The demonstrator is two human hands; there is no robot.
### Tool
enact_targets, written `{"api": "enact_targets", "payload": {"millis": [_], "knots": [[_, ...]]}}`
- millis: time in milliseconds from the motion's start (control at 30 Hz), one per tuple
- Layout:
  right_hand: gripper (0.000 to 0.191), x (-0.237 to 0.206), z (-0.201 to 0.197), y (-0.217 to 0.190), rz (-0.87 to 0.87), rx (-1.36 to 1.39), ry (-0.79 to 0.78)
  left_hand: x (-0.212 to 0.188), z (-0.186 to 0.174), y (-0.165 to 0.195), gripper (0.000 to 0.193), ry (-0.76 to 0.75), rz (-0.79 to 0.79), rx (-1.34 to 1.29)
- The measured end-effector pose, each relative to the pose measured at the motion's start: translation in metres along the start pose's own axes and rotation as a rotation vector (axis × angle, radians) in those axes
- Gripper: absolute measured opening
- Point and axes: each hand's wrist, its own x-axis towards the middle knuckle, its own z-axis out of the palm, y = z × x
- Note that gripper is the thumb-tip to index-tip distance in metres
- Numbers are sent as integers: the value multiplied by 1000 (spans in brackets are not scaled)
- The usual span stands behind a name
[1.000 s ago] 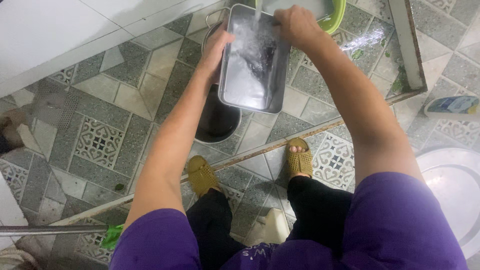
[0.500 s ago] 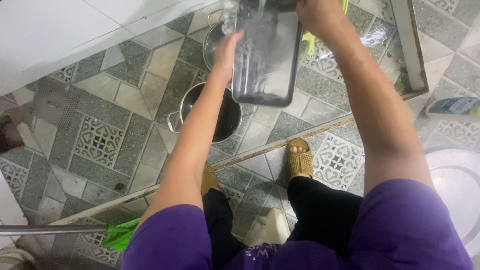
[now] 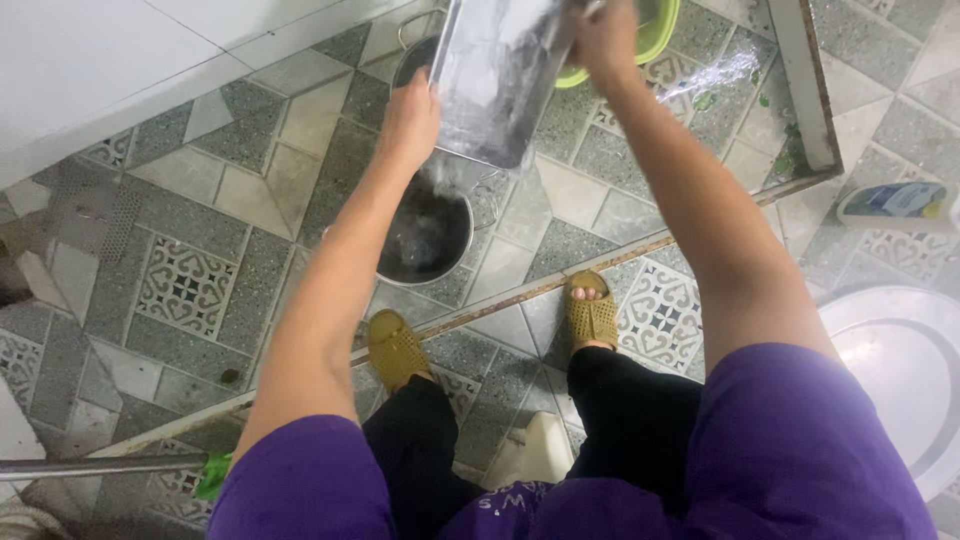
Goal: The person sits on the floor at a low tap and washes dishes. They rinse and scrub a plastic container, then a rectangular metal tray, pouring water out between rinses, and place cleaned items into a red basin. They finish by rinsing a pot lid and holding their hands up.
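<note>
Below the fingers, a steel pot [image 3: 425, 235] stands on open tiled floor [image 3: 200, 200]. The left hand [image 3: 410, 120] and right hand [image 3: 600, 40] grip opposite edges of the metal tray [image 3: 495, 80], now tipped steeper than before, water spilling potward.

A home wash area: wet patterned floor tiles [image 3: 180, 285], steel pot [image 3: 425, 235], green basin [image 3: 655, 35]
</note>
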Motion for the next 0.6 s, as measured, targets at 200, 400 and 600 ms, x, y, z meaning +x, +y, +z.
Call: {"api": "enact_targets", "payload": {"millis": [200,400,600], "knots": [[74,-51,55,40,-89,-362,-211,-20,-7,2,41,66,104,71],[49,-63,65,49,318,-68,-441,-43,-35,25,65,-279,-330,-242],[47,-73,44,27,331,-293,-666,-58,-35,-7,53,-421,-502,-763]]}}
